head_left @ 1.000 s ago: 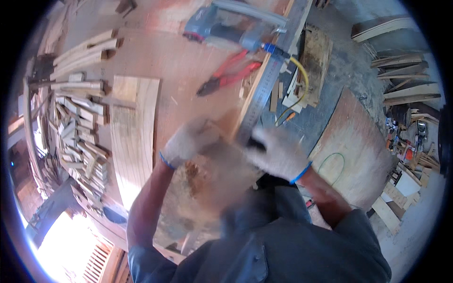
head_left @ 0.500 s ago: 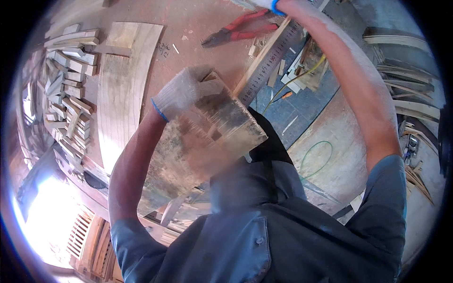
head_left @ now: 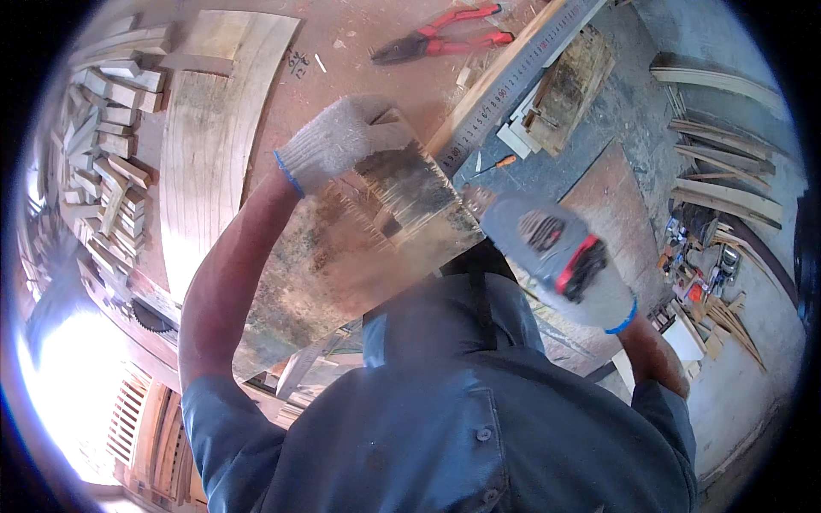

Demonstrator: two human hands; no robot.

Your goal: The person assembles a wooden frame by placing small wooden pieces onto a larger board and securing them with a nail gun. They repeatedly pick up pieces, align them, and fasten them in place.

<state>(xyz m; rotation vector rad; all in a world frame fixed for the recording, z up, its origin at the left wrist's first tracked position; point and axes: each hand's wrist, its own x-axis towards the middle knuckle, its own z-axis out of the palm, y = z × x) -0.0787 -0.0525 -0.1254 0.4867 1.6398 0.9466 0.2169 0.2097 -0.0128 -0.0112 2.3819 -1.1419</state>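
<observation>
From the head view, I saw the left hand (head_left: 338, 141) curled over a stained board (head_left: 329, 261) beneath it, fingertips too blurred to tell whether they gripped. Rightward, the right hand (head_left: 603, 295), partly hidden, grasped a grey power tool (head_left: 534, 235), its nose smeared.

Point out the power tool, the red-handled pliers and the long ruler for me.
Power tool (head_left: 540, 232): head view, on the vented grey housing.
Red-handled pliers (head_left: 419, 40): head view, near where the handles meet.
Long ruler (head_left: 505, 91): head view, midway along its marked face.
</observation>
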